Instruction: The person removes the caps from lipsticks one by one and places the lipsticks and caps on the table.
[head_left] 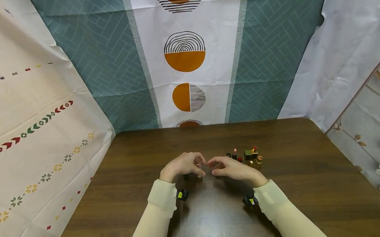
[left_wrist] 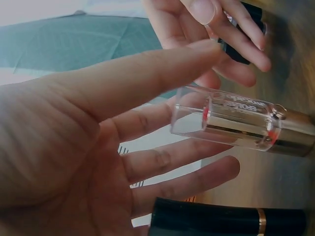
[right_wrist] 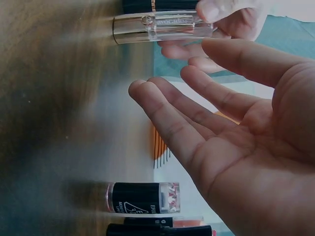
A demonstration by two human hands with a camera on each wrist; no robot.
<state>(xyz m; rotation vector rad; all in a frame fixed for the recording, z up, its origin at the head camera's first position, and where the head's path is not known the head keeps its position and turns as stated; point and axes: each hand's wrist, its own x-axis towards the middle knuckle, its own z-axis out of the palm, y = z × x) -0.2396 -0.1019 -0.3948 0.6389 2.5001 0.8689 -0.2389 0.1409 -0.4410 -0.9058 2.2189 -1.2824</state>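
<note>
My left hand [head_left: 183,165] reaches around an upright gold lipstick with a clear cap [left_wrist: 236,118], its thumb and straight fingers on either side of the cap. The lipstick's gold base [right_wrist: 130,29] stands on the table. Close by, a dark tube with a gold band [left_wrist: 206,216] stands toward the left. My right hand [head_left: 233,169] hovers just right of the left one, fingertips facing it, fingers loosely bent and holding nothing. Beyond the right hand stands a black lipstick with a clear end [right_wrist: 138,197].
Several lipsticks stand grouped behind the right hand, among them a pink one [head_left: 234,152], a gold one with a red rim [head_left: 259,160] and a gold and red one [head_left: 254,151]. A dark green cap [head_left: 247,155] is beside them. The brown table [head_left: 140,149] meets hanging cloth behind.
</note>
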